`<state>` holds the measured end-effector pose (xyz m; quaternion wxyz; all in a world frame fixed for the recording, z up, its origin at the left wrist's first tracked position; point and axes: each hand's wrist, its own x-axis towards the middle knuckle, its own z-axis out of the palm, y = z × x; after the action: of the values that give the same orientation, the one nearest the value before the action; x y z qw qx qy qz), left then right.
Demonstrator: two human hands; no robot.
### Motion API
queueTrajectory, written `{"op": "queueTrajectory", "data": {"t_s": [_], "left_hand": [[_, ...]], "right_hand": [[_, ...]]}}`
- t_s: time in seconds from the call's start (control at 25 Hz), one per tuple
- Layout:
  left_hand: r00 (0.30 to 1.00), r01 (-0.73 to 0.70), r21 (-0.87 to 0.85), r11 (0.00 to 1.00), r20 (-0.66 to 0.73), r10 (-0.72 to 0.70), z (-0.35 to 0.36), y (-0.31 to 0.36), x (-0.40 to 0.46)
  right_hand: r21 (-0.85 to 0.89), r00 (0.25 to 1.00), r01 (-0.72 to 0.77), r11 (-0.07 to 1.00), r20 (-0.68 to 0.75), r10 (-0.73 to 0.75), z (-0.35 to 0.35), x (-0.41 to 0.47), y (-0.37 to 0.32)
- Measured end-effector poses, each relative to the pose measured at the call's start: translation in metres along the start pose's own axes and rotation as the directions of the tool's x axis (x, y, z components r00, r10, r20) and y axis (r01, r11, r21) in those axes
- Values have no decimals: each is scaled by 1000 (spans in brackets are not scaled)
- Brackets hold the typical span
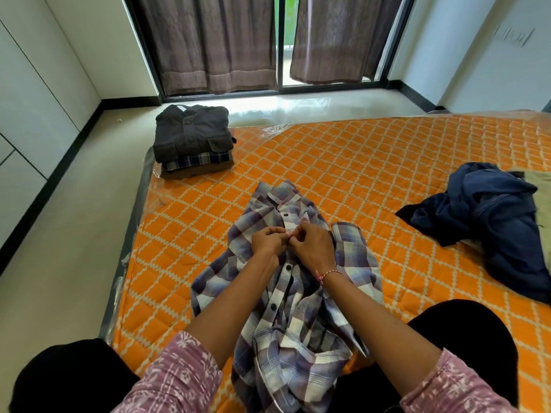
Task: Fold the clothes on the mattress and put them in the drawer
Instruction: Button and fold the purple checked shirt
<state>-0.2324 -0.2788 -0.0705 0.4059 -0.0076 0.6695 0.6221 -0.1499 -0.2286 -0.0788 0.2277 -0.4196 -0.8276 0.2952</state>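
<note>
Centrally, left hand [268,241] and right hand [313,245] both pinch the plaid shirt [286,296] placket at one button, shirt lying crumpled on the orange mattress [372,162].

I count one plaid shirt [286,281] under my two hands, three folded garments in the stack [192,141] upper left, one blue heap [489,222] at right.

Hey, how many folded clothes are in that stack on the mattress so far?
3 show in the stack at the mattress's far left corner: a dark shirt on top, a plaid one beneath, a brown one at the bottom. More could be hidden between.
</note>
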Motion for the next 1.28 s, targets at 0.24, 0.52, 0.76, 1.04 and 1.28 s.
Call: {"op": "queueTrajectory", "data": {"t_s": [0.24,0.52,0.76,1.04,1.28], "left_hand": [[997,-55,82,995,52,51,-5,-2,-2],[982,-121,173,978,163,93,-5,6,-5],[957,-222,168,960,224,182,-6,5,-3],[907,-294,270,917,381,178,-11,16,1],[886,-422,539,729,417,205,-20,5,7]], "right_hand": [[83,999,-25,996,28,22,-3,3,5],[182,998,-53,982,-8,56,-4,6,4],[649,874,-484,587,391,288,-25,17,-4],[672,766,-642,369,552,329,-33,29,-2],[612,790,-613,500,474,390,-32,42,1]]}}
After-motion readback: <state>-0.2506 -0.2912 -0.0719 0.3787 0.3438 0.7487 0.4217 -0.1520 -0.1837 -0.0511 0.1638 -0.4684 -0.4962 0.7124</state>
